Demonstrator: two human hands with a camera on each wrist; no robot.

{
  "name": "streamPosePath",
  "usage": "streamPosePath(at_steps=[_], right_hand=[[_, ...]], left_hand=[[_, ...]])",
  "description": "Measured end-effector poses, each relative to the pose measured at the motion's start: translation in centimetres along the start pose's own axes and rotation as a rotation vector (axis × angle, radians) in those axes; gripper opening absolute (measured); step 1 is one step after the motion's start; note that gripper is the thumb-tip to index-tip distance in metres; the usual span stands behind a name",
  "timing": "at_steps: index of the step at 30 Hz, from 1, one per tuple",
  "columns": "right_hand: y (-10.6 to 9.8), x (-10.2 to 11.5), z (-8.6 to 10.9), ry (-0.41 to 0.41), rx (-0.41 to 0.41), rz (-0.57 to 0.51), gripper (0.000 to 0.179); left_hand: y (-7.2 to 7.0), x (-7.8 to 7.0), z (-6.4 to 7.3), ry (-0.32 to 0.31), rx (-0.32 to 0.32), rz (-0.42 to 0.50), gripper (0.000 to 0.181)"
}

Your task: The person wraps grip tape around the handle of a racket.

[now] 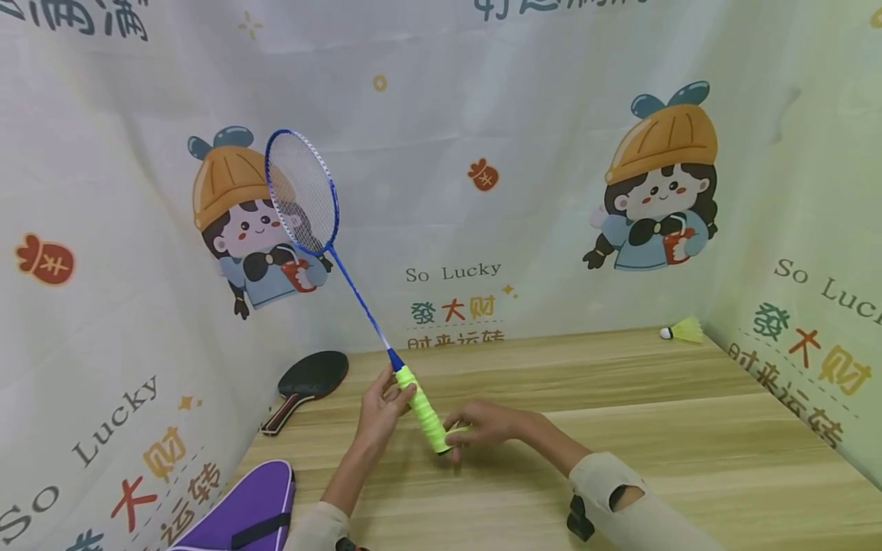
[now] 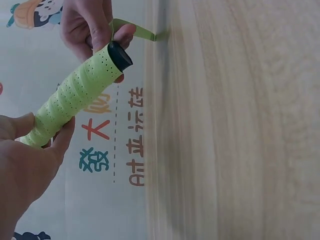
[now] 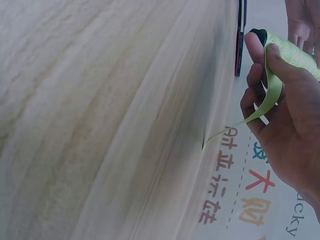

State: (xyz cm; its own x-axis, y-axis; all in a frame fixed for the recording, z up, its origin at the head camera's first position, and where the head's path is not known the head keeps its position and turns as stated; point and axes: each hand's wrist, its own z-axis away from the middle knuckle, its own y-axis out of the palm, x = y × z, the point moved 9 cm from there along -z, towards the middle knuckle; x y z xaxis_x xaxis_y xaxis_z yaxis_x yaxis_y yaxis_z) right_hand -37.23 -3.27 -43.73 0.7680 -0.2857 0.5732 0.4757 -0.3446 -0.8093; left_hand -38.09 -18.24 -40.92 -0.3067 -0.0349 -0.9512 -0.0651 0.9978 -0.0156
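Observation:
A blue and white badminton racket [image 1: 358, 295] is held tilted above the table, its head up and to the left. My left hand [image 1: 377, 413] grips the upper part of its handle, between thumb and fingers. Perforated yellow-green overgrip tape [image 2: 75, 92] is wound round the handle in overlapping turns, and the dark butt cap [image 2: 120, 56] shows at the end. At that end my right hand [image 1: 492, 422] pinches the tape, thumb against the handle. A loose tail of tape [image 3: 273, 92] hangs past the right fingers and tapers to a thin tip.
A black table tennis bat [image 1: 313, 375] lies at the table's back left. Nearer, a purple racket case [image 1: 241, 497] with a black strap lies at the left edge. A yellow shuttlecock [image 1: 685, 330] is at the back right. Printed cloth [image 1: 537, 214] walls enclose the wooden table [image 1: 620, 405].

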Motion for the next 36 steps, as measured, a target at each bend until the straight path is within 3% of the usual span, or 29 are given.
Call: streamPosePath(at_steps=[10, 16, 24, 31, 36], right_hand=[[-0.2, -0.5, 0.0, 0.052, -0.051, -0.027, 0.019], [-0.4, -0.4, 0.0, 0.016, -0.085, -0.011, 0.021], [-1.0, 0.1, 0.3, -0.030, -0.040, -0.100, 0.023], [-0.7, 1.0, 0.1, -0.051, 0.009, -0.125, 0.022], [-0.6, 0.9, -0.1, -0.006, -0.008, -0.125, 0.018]], left_hand=[[0.3, -0.8, 0.7, 0.066, -0.038, -0.047, 0.056], [0.4, -1.2, 0.6, 0.076, -0.041, -0.048, 0.062], [0.4, -2.2, 0.2, 0.070, 0.040, 0.006, 0.065], [0.7, -2.0, 0.5, 0.044, 0.121, 0.011, 0.065], [0.3, -1.7, 0.7, 0.050, 0.077, -0.009, 0.067]])
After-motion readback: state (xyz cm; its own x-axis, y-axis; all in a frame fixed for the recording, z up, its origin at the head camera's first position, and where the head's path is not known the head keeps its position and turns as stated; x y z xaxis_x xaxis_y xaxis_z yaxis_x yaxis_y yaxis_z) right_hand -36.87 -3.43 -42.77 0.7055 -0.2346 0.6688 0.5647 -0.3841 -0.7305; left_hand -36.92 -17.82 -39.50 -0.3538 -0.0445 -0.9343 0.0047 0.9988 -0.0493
